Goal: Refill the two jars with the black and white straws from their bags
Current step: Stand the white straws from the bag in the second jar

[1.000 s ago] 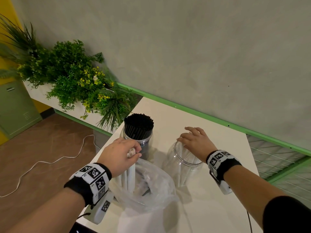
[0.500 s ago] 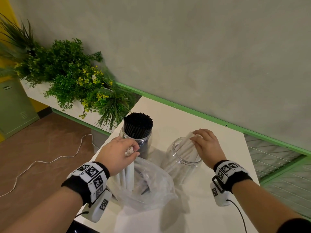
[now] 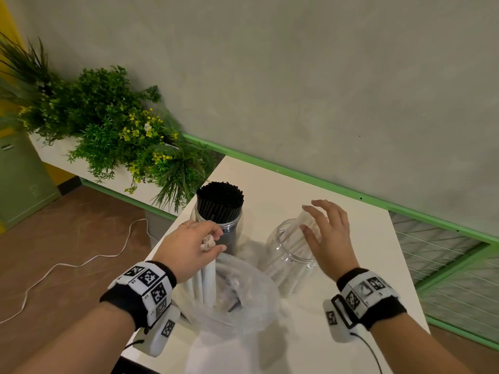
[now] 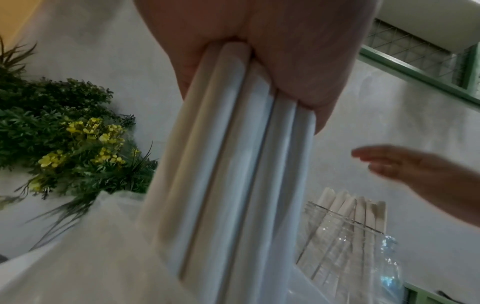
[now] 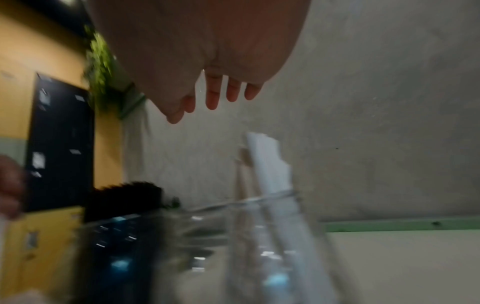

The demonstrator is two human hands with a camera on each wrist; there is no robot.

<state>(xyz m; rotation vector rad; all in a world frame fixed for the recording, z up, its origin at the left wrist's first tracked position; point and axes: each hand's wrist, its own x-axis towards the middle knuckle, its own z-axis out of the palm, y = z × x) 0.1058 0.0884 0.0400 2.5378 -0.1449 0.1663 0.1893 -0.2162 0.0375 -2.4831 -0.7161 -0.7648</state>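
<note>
A clear jar (image 3: 290, 259) stands on the white table (image 3: 378, 265) with a few white straws (image 3: 307, 228) leaning in it; the same straws (image 4: 355, 207) (image 5: 267, 162) show in both wrist views. My right hand (image 3: 328, 233) hovers above that jar with fingers spread, holding nothing. My left hand (image 3: 191, 251) grips a bunch of white straws (image 4: 233, 174) by their tops; their lower ends stand in a clear plastic bag (image 3: 243, 300). Behind it, a second jar (image 3: 218, 211) is packed with black straws.
A planter of green plants with yellow flowers (image 3: 108, 130) stands left of the table against the grey wall. A white cable (image 3: 81, 263) lies on the brown floor. A wire grille (image 3: 445, 265) with green frame runs along the table's right edge.
My right hand has let go of the white straws in the clear jar and lifted off with fingers spread. My left hand keeps its hold on the bunch in the bag.
</note>
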